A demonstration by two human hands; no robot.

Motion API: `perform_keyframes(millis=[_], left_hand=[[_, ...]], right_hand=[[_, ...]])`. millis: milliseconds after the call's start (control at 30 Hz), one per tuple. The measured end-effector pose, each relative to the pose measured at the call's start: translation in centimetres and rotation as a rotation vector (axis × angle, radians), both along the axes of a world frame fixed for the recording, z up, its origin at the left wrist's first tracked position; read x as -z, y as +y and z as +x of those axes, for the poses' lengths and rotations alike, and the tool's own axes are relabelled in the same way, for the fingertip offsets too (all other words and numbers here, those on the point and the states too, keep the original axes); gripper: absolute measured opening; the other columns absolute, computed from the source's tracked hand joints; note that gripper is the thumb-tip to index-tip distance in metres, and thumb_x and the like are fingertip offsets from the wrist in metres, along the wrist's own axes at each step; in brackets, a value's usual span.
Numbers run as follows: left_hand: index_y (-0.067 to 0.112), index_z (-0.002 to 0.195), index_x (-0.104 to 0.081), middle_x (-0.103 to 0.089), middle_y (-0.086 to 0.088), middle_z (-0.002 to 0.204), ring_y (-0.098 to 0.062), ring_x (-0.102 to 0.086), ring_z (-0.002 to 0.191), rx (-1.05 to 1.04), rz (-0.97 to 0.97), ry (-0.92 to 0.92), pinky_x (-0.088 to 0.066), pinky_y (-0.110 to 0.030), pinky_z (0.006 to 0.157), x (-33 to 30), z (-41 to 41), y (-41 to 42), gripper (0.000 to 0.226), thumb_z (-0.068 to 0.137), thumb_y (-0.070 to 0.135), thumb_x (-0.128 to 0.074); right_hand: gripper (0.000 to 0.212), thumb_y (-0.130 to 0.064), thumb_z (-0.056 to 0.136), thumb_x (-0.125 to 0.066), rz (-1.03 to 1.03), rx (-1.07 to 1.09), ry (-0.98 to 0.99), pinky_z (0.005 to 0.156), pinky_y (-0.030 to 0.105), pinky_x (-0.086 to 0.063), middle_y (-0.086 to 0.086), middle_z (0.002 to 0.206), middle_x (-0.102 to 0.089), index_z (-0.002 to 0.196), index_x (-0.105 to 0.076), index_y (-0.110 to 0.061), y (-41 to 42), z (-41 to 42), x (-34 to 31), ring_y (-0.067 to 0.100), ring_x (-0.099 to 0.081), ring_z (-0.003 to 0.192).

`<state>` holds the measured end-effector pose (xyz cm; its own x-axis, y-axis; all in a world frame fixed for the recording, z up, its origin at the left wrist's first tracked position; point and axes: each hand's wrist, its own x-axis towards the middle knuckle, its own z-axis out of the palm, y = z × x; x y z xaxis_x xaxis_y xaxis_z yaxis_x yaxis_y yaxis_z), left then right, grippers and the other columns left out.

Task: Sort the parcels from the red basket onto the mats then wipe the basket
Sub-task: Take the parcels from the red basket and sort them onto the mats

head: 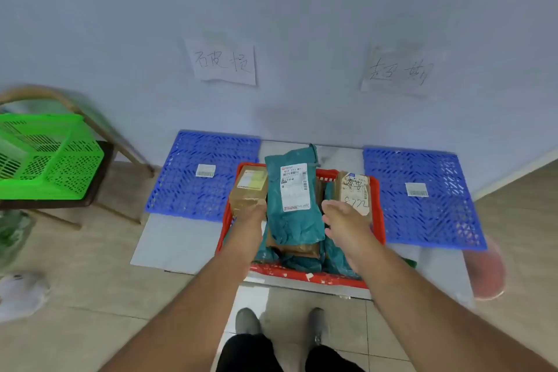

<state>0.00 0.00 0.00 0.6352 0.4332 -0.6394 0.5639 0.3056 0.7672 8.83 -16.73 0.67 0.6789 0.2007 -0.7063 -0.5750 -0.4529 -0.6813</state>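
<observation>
The red basket [379,220] stands on the floor between two blue mats, one on the left [193,190] and one on the right [434,214]. It is packed with parcels: a teal bag with a white label [293,214] on top, more teal bags below, and a brown box with handwriting [356,187] at the right. My left hand [252,211] grips a small brown box [248,187] at the basket's left side. My right hand [344,223] hovers with relaxed fingers over the basket, just in front of the handwritten box.
Each mat carries a small barcode label. Two handwritten paper signs hang on the wall above the mats. A green basket [45,157] sits on a wooden chair at the left. A pink round object [489,269] lies at the right. My feet stand just before the basket.
</observation>
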Motion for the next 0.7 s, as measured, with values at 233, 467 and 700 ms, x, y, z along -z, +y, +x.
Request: perform_keyframes(millis=[233,467,700], left_hand=[[0.030,0.138,-0.062,-0.057,0.005,0.134,-0.023,-0.054,0.122,0.202,0.056,0.189,-0.039,-0.040,0.106,4.8,5.5,2.4,0.047,0.108,0.056,-0.036],[0.038,0.126,-0.068,-0.070,0.009,0.129,-0.014,-0.064,0.116,0.172,-0.129,0.193,-0.052,-0.045,0.106,8.3,8.0,4.2,0.044,0.102,0.064,-0.041],[0.018,0.110,-0.077,-0.073,0.009,0.064,-0.011,-0.059,0.064,0.129,-0.238,0.225,-0.047,-0.028,0.071,6.7,8.5,5.3,0.035,0.105,0.045,-0.055]], right_hand=[[0.048,-0.020,0.111,-0.054,0.137,0.177,0.144,0.112,0.047,-0.056,0.021,0.144,-0.061,0.156,-0.044,-0.006,3.5,4.2,3.4,0.040,-0.064,0.132],[0.021,-0.025,0.109,-0.056,0.018,0.140,0.218,0.103,0.037,-0.061,0.007,0.118,-0.073,0.127,-0.064,-0.019,6.2,6.2,6.0,0.028,-0.069,0.125],[0.009,-0.035,0.109,-0.057,-0.095,0.110,0.108,0.085,0.030,-0.063,-0.003,0.108,-0.079,0.109,-0.065,-0.033,6.3,6.3,3.7,0.012,-0.075,0.101]])
